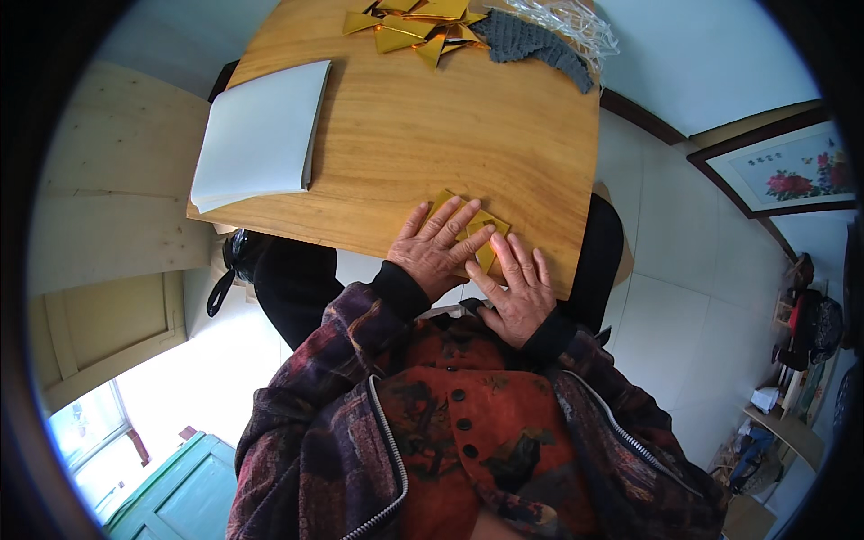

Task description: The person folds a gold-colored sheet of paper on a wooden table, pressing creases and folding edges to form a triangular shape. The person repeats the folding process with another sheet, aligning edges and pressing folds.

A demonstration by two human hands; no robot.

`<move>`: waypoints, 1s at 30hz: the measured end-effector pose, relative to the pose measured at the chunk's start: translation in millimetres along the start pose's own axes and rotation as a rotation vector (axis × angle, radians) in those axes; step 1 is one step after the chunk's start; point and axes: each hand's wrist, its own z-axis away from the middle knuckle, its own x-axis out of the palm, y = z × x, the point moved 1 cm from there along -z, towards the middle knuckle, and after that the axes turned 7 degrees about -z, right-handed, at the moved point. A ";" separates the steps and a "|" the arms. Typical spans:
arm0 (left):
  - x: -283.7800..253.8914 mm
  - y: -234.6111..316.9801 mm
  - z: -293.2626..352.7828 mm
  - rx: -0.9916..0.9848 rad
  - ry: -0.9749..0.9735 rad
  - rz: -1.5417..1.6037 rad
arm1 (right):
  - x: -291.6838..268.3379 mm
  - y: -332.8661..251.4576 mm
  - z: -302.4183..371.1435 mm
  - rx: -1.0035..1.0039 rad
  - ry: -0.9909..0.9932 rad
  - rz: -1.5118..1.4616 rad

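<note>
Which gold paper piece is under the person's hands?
The flat gold paper at the table's near edge, pressed by both hands; the other folded gold pieces lie piled at the far edge.

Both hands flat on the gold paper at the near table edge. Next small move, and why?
Probably slide the right hand along the fold of the small gold foil paper piece to crease it, while the left hand holds it down. Both palms lie flat on the piece near the edge of the wooden table, and its flaps look folded but partly raised.
</note>
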 end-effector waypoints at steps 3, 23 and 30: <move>1.0 -1.2 2.0 0.006 -0.060 -0.029 | -4.1 4.5 -1.4 0.015 0.038 -0.129; -17.9 -21.1 23.9 0.003 -0.134 0.149 | 0.9 7.6 -33.5 0.038 -0.063 -0.007; -11.7 -24.1 27.9 -0.017 -0.084 0.105 | 2.6 7.8 -31.9 0.036 -0.061 0.032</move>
